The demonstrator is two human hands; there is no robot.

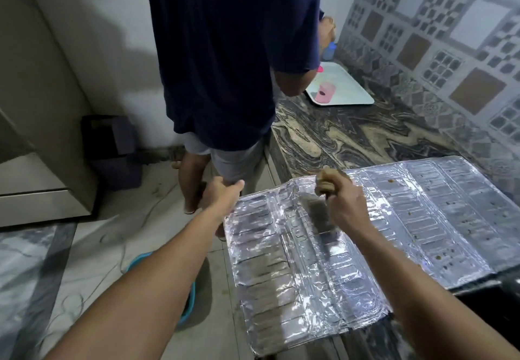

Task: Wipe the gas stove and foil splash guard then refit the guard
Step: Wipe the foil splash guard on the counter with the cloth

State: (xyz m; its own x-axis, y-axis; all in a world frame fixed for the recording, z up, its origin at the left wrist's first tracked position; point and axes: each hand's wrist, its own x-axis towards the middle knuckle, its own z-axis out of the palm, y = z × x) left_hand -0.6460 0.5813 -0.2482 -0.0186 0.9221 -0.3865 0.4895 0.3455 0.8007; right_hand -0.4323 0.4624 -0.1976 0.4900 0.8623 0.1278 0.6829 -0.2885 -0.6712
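A dark, swirl-patterned stone counter [351, 134] runs along a tiled wall. A creased foil splash guard [351, 247] lies flat on its near end, one side jutting past the counter edge over the floor. Farther back, a white tray [354, 89] rests on the counter, holding a small pink cup [325, 94].

One view only — a wide-angle camera worn on the head, tilted forward and down over the wearer's own outstretched forearms, which enter from 6 and 5 o'clock. It looks along the marbled counter [351, 137] edge, with the foil splash guard [337, 241] close below at 4 o'clock and the floor [118, 236] at 8 o'clock. A second person [225, 64] stands near, straight ahead at 12 o'clock, seen from behind. The tiled wall [450, 50] bends at 2 o'clock — lens curvature at the frame's margin.
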